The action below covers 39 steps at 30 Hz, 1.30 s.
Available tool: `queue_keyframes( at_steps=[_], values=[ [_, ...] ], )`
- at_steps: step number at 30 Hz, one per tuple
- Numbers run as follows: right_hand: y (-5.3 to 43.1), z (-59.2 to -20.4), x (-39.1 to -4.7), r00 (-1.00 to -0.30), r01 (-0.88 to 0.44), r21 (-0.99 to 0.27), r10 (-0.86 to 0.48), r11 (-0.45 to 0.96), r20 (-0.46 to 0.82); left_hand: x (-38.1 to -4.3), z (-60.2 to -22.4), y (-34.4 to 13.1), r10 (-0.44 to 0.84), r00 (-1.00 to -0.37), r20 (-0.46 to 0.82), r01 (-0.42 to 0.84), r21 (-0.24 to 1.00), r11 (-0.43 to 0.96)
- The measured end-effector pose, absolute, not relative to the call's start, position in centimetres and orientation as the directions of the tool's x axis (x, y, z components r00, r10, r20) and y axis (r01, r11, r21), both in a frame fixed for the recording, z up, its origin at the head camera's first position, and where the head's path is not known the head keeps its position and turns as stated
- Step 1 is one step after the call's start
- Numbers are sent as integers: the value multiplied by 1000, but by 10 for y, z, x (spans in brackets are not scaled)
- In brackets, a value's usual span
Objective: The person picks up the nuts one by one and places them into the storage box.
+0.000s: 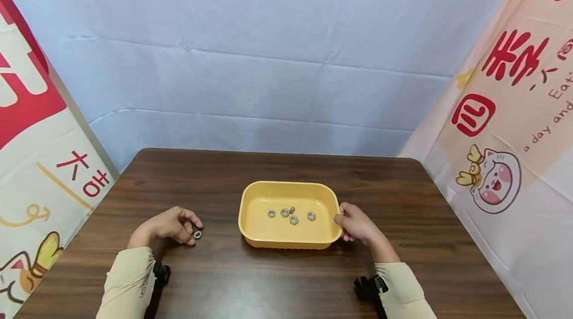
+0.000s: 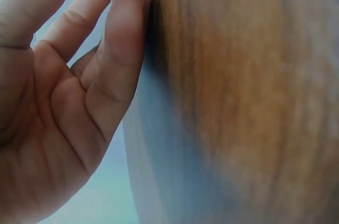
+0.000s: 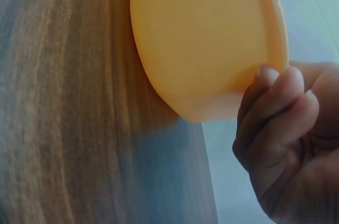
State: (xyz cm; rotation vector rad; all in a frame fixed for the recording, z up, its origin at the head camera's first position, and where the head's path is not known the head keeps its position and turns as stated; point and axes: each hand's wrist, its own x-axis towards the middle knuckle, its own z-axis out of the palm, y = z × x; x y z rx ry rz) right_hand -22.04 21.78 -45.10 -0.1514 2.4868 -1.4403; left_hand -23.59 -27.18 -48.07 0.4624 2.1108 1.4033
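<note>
A yellow plastic tray [image 1: 286,242] sits on the table with several metal hex nuts [image 1: 293,219] and a small metal cylinder-like piece [image 1: 292,209] inside. My right hand [image 1: 358,223] grips the tray's right end, thumb over the rim and fingers curled outside; the right wrist view shows the fingers [image 3: 278,107] bent against the tray wall [image 3: 206,38]. To the left of the tray, my left hand [image 1: 172,225] is low at the tabletop, pinching a single nut [image 1: 198,234] between thumb and forefinger. In the left wrist view that hand [image 2: 74,86] hides the nut.
The dark wooden table [image 1: 286,284] has rounded far corners. A pale blue cloth [image 1: 268,60] hangs behind it. Printed cloths with red characters hang at the left [image 1: 45,159] and right [image 1: 506,125]. Black wrist cameras [image 1: 369,286] are strapped over both sleeves.
</note>
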Motion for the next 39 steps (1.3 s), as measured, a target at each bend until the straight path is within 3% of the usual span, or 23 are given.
queue_keyframes(
  at_steps=[21,28,39],
  values=[
    [219,-453,-219,-954,50,-866,-234,497,-189,-235,-475,-257,488,-815,-312,28,820,572],
    [220,-450,-220,-953,30,-867,-247,497,-175,-236,-464,-262,457,-830,-321,-66,868,492],
    [219,-449,-221,-955,46,-866,-233,499,-185,-245,-462,-264,531,-825,-191,-38,958,284]
  ],
)
